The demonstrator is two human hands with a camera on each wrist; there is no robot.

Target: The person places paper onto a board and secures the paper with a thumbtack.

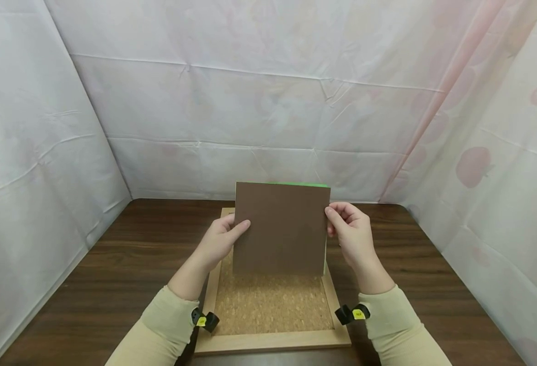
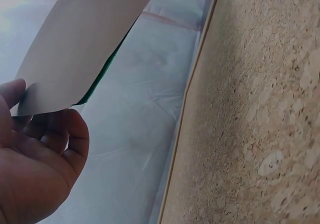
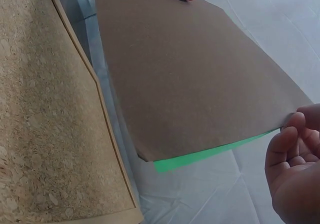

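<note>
Holding brown sheet point(image 1: 281, 229) upright, left hand point(image 1: 220, 240), right hand point(image 1: 350, 231), above corkboard point(image 1: 268, 305).

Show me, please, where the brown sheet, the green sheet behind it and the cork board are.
brown sheet point(image 1: 281, 229), head view, middle of its face.
green sheet point(image 3: 210, 155), right wrist view, strip showing past the brown edge.
cork board point(image 1: 268, 305), head view, bare cork below the sheets.

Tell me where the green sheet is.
In the head view, the green sheet peeks out behind the brown sheet, held upright by both hands over the cork board.
</note>
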